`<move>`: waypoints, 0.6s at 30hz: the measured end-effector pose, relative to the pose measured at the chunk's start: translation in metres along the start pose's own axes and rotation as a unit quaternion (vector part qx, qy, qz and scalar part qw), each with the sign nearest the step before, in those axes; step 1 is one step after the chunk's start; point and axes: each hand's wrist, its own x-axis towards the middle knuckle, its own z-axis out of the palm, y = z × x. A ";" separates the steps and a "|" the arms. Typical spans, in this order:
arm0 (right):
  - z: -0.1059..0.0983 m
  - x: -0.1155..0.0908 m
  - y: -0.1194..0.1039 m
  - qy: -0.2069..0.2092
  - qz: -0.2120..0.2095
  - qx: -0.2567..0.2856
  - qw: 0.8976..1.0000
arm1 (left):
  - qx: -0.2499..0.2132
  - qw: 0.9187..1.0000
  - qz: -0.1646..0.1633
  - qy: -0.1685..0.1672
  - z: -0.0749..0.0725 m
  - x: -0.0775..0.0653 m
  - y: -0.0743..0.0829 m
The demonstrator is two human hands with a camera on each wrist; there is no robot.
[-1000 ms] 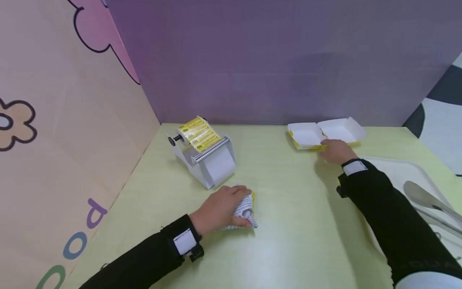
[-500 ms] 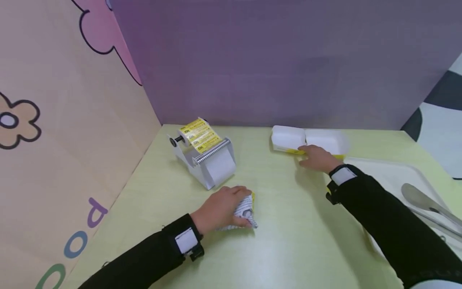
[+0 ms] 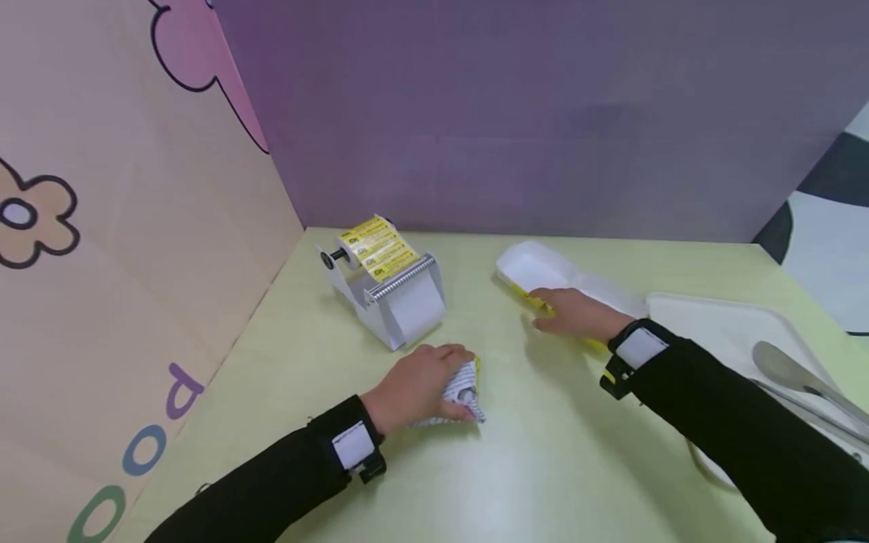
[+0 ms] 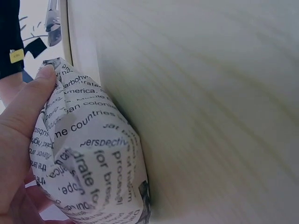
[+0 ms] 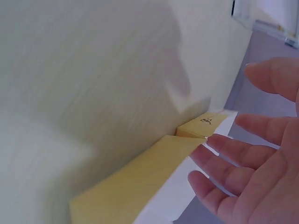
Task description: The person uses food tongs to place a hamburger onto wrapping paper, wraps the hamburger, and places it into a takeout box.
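Note:
My left hand (image 3: 417, 386) grips a rounded bundle (image 3: 463, 388) wrapped in newsprint-patterned paper, resting on the table. In the left wrist view my thumb lies along the top of the wrapped bundle (image 4: 93, 144) and fingers curl beneath; what is inside is hidden. A yellow spot shows at its far side in the head view. My right hand (image 3: 577, 313) touches the near edge of an opened takeout box (image 3: 539, 264), white inside and yellow outside. In the right wrist view its fingers (image 5: 224, 170) reach over the wall of the box (image 5: 140, 175), with the thumb apart from it.
A label dispenser (image 3: 387, 283) with a roll of yellow labels stands at the back left. To the right, a white tray (image 3: 720, 313) holds a spatula (image 3: 781, 366) and another metal utensil, partly behind my right sleeve. A purple wall (image 3: 509, 121) borders the table's back.
My right hand has brought the opened box leftward and nearer, and the box has turned so its right half points toward the tray. The left hand and the wrapped bundle have stayed put.

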 end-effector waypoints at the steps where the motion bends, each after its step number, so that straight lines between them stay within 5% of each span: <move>1: 0.001 -0.003 -0.005 -0.006 -0.003 0.004 1.000 | 0.002 1.000 0.000 0.000 0.000 0.000 0.000; 9: 0.014 -0.019 -0.040 -0.049 -0.008 0.091 0.995 | 0.019 1.000 0.004 0.004 -0.004 -0.004 0.000; 14: 0.020 -0.026 -0.061 -0.077 0.021 0.173 0.982 | 0.046 0.999 0.006 0.008 -0.004 -0.009 -0.002; 18: 0.024 -0.031 -0.071 -0.083 0.016 0.177 0.980 | 0.046 0.999 0.008 0.007 -0.004 -0.016 -0.002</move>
